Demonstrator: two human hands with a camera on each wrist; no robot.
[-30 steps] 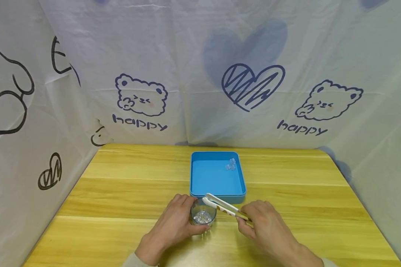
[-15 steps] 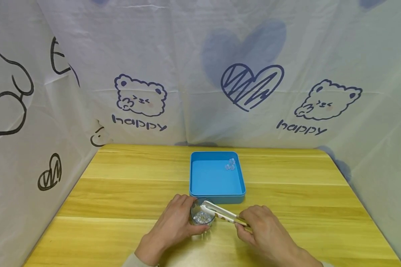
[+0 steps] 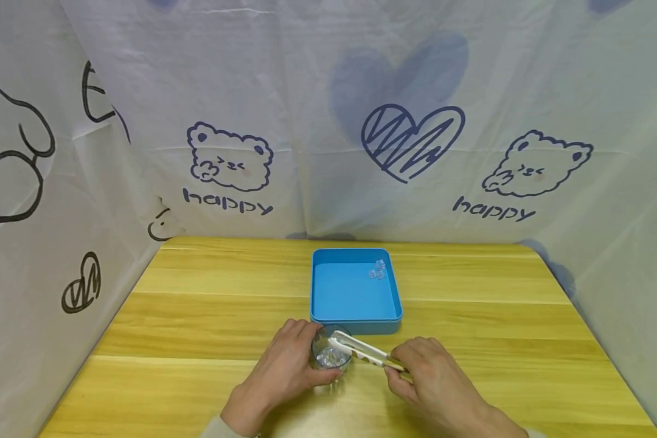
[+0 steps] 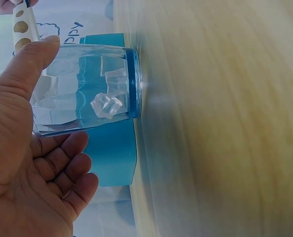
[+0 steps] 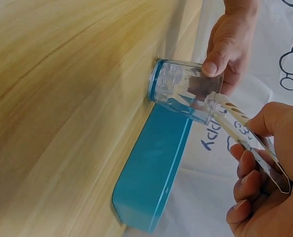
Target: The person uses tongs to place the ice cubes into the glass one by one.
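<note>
My left hand grips a clear drinking glass near its rim, thumb on the near side. Upright on the table, the glass has several clear faceted ice-like cubes at its bottom. My right hand holds white-tipped metal tongs by their arms. In the right wrist view the tong tips reach inside the mouth of the glass, with a clear piece showing at them. Just beyond the glass stands a shallow blue tray, with several more clear cubes in its far right corner.
The wood-grain table extends to both sides of the hands. A white cloth printed with hearts and bears hangs behind it and along both sides. The tray's near wall is close to the glass.
The tongs have come down from over the rim into the mouth of the glass, and my right hand has lowered slightly. My left hand and the glass have stayed in place.
</note>
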